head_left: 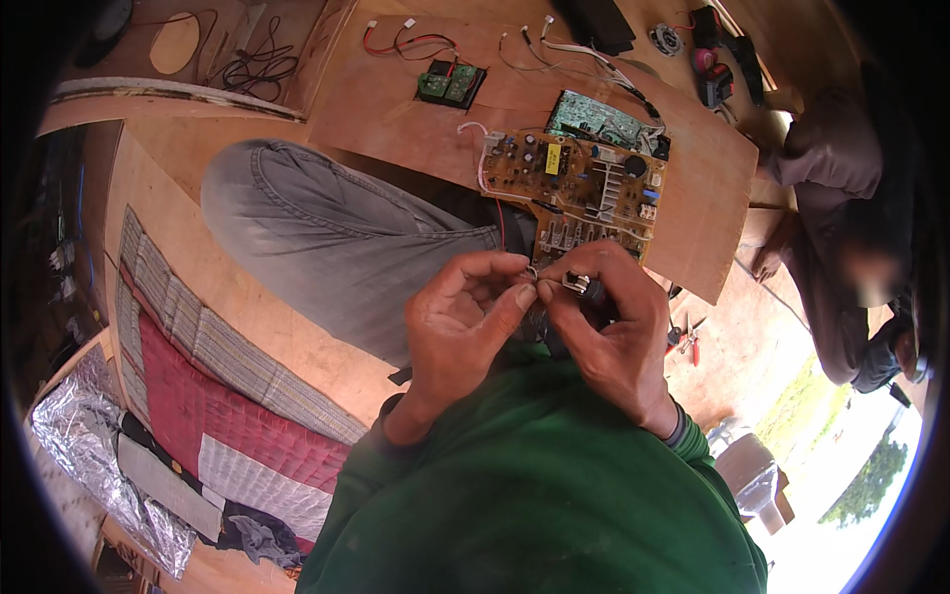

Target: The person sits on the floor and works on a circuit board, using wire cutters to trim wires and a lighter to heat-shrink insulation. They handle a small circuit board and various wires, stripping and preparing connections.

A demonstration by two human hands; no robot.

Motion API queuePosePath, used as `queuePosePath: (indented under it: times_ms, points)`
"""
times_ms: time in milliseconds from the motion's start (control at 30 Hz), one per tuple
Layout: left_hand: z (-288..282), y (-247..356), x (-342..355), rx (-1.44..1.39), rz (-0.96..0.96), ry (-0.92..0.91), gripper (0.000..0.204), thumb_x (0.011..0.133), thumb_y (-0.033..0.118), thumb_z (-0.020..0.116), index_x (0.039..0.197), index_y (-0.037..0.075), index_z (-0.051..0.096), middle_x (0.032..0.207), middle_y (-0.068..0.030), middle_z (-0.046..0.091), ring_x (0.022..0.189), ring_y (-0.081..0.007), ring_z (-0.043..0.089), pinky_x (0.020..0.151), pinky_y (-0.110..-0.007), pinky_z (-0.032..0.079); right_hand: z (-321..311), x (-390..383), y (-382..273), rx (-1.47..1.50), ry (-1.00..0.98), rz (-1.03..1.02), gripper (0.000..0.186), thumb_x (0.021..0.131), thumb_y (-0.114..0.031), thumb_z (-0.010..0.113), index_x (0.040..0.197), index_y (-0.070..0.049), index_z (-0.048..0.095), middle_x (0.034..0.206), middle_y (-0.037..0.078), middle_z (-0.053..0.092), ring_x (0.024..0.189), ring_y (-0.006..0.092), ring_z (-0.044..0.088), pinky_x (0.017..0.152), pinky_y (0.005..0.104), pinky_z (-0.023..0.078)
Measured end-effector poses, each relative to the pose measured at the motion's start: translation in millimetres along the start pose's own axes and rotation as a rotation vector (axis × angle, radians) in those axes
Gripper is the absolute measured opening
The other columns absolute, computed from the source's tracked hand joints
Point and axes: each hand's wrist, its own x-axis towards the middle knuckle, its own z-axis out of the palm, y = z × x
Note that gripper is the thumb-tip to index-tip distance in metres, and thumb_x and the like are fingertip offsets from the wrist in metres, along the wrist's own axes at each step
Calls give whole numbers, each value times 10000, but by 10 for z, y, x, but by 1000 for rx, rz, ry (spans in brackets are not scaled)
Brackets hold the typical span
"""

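Note:
My left hand (460, 315) and my right hand (616, 332) meet in front of my chest, fingertips nearly touching. Both pinch a thin wire end (534, 271) between thumb and forefinger; its fine detail is too small to make out. Curled in my right hand is also a small black object with a shiny metal end (577, 283), partly hidden by the fingers. Just beyond lies a brown circuit board (520, 163) with a yellow transformer, metal heat sinks and several components. A red wire (503, 230) hangs from its left side toward my hands.
The plywood sheet (703, 218) also bears a green-coated board (599, 116), a small green module (450, 83) and loose cables (584, 49). Red-handled pliers (694, 346) lie at right. A person (831, 168) sits at far right. Left is a folded quilt (228, 396).

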Motion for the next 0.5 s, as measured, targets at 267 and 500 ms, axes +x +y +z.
queuePosePath:
  times_ms: [267,500]
  points:
    - [28,48,10,43,-12,-1,271,987,-35,729,1248,-73,670,1087,-113,743,979,-134,726,874,-262,574,-12,28,-17,17,46,-16,143,862,45,743,987,-21,721,927,69,676,602,107,538,528,284,405]
    - [80,47,3,89,75,11,199,993,-33,717,1187,-68,696,1043,-82,754,940,-121,720,822,-254,569,-94,123,-100,-6,-61,-55,187,860,73,725,1028,-9,738,972,70,688,732,113,629,618,254,470]
